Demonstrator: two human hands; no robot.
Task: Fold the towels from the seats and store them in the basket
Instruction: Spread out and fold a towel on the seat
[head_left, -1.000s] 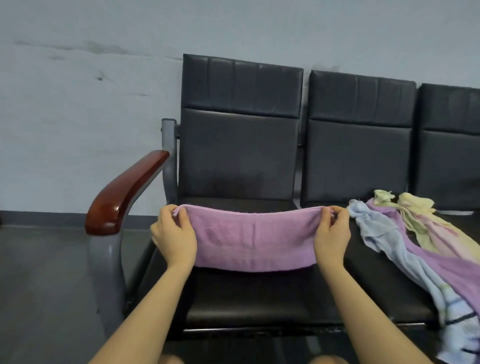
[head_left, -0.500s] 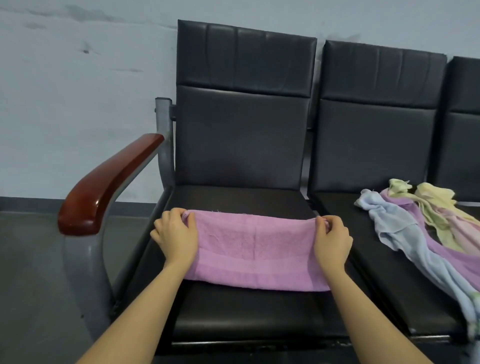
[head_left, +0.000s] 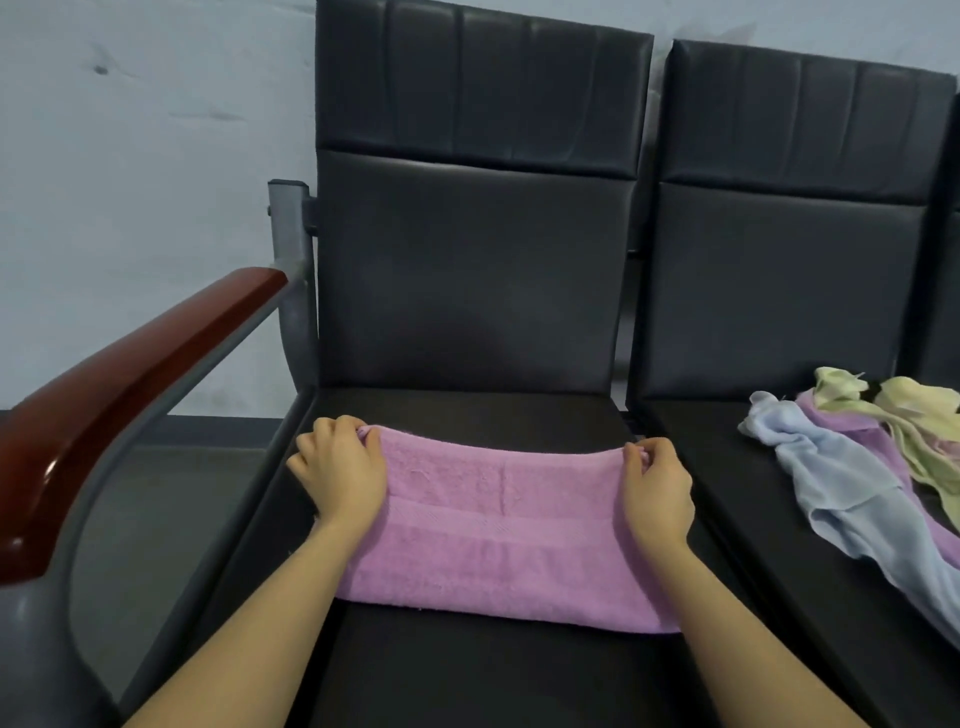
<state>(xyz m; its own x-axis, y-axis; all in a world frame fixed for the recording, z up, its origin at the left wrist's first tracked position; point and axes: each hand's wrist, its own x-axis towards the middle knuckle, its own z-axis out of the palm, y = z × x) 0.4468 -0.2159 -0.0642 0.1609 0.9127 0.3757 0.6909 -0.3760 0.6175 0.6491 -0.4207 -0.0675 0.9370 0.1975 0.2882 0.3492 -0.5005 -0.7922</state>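
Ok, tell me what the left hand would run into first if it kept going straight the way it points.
The left hand, pinching the pink towel at its far corner, points away toward the chair. It would likely cross bare black seat and meet the black backrest first, though depth is hard to judge.

Black padded seats (head_left: 470, 270) stand against a pale scuffed wall (head_left: 130, 156); a reddish wooden armrest (head_left: 119, 384) sits left over grey floor (head_left: 156, 493).

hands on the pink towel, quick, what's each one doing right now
Left hand: pinches the far left corner of the pink towel.
Right hand: pinches the far right corner of the same towel.
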